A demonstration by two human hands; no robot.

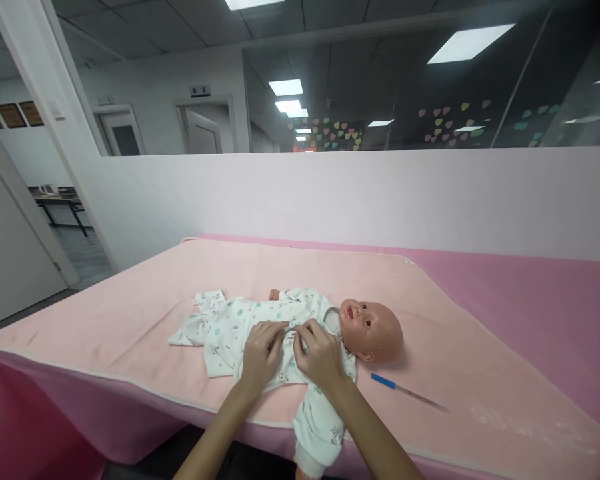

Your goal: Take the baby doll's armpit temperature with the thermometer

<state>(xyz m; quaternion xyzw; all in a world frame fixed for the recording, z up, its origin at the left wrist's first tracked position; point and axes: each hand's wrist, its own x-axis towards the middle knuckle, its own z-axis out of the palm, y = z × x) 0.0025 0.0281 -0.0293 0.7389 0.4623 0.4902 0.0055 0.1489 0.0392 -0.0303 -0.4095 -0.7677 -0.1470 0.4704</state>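
Observation:
A baby doll (377,331) lies on its back, its head to the right. It wears a white baby outfit (225,337) printed with small green and grey figures. My left hand (261,352) and my right hand (321,353) meet over the doll's chest. Both have their fingertips pinched on the front of the outfit, close together; whether they grip a tie, a fastener or just cloth is too small to tell. One doll arm in its sleeve (320,420) hangs over the near edge, beside my right forearm.
A thin stick with a blue end (383,381) lies near the doll's head. Underneath is a peach blanket (145,320) over a pink cover (545,300). A white wall (330,200) with windows above it borders the far side. A door (15,240) stands at the left.

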